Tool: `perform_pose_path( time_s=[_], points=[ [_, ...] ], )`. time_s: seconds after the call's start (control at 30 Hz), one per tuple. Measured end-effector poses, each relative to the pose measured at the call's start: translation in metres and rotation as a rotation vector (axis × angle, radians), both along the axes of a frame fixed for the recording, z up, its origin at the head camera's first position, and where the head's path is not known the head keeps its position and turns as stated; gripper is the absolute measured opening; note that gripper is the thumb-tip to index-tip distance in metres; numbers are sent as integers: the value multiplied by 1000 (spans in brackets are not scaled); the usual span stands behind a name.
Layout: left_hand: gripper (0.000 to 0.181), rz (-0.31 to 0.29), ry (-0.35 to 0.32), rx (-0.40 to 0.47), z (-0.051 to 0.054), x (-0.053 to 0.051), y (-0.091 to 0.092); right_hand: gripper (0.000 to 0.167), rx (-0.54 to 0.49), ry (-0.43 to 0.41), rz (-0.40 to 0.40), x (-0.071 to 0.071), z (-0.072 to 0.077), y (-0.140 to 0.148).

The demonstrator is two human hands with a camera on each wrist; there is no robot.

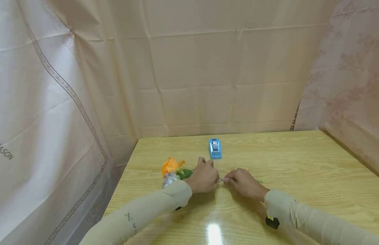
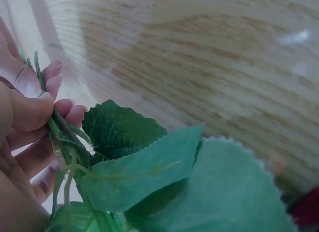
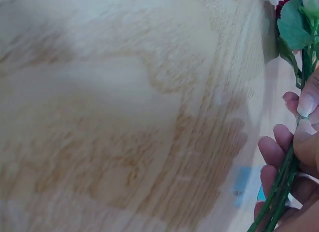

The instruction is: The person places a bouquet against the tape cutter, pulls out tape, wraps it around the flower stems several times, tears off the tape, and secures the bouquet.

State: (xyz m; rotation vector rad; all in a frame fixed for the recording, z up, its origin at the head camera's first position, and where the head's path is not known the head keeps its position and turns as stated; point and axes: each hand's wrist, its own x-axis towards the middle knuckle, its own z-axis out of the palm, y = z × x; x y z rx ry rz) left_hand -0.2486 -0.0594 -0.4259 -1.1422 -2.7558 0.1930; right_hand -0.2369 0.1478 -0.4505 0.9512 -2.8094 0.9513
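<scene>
A bunch of flowers lies sideways between the hands, its orange bloom (image 1: 171,166) and a silvery-grey bloom (image 1: 170,179) at the left end. Part of a dark red bloom (image 3: 284,6) shows in the right wrist view. My left hand (image 1: 204,177) pinches the green stems (image 2: 56,124) just below the leaves (image 2: 142,177). Close beside it, my right hand (image 1: 242,182) grips the lower stems (image 3: 278,194) between thumb and fingers. A small pale, clear patch shows on the stems between both sets of fingertips; what it is, I cannot tell.
Behind the hands, a blue tape dispenser (image 1: 215,148) with a roll in it stands on the wood-grain table (image 1: 299,163). Beige cloth (image 1: 192,68) hangs along the table's back, with more draped sheeting at both sides.
</scene>
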Motion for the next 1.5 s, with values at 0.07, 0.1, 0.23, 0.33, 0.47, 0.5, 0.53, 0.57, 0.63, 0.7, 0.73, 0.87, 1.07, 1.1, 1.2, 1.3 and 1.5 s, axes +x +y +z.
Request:
perform_pose_path(
  time_s=[0.07, 0.1, 0.23, 0.33, 0.47, 0.5, 0.53, 0.57, 0.63, 0.7, 0.73, 0.87, 1.07, 1.1, 1.2, 1.3, 1.5],
  points=[
    [21, 2, -11, -1, -1, 0, 0, 15, -3, 20, 2, 0, -1, 0],
    [21, 5, -27, 1, -1, -1, 1, 14, -3, 27, 0, -1, -1, 1],
    [19, 21, -186, 50, 3, -6, 3, 13, -7, 52, -1, -2, -4, 2],
    [21, 43, -366, 94, 12, -13, 5, 12, -7, 64, -4, -3, -5, 4],
    [28, 73, -570, 109, 25, -27, 6, 12, -2, 87, -14, -3, -6, 5],
    [31, 81, -604, 108, 27, -29, 6, 12, -1, 91, -15, -4, -6, 5],
    [31, 91, -629, 105, 30, -31, 6, 13, -1, 96, -14, -4, -6, 5],
    [32, 108, -652, 102, 32, -32, 6, 13, 1, 101, -12, -4, -7, 4],
    [33, 138, -684, 105, 33, -32, 5, 14, 4, 109, -8, -4, -7, 4],
    [34, 165, -708, 117, 32, -31, 4, 14, 10, 116, -5, -4, -8, 4],
    [34, 175, -712, 124, 31, -30, 4, 14, 11, 117, -5, -4, -8, 3],
    [34, 165, -661, 139, 22, -29, 4, 14, -2, 109, -13, -3, -8, 2],
    [34, 118, -524, 120, 21, -25, 4, 19, -50, 11, -29, 1, -10, -1],
    [33, 115, -508, 115, 22, -24, 4, 20, -54, -7, -32, 1, -10, -1],
    [29, 95, -455, 105, 19, -22, 3, 23, -62, -53, -45, 1, -10, -2],
    [22, 67, -367, 94, 13, -20, 2, 25, -61, -71, -42, 1, -9, -2],
    [15, 24, -173, 64, 1, -15, 2, 21, -45, -65, -34, -1, -6, -1]
  ],
)
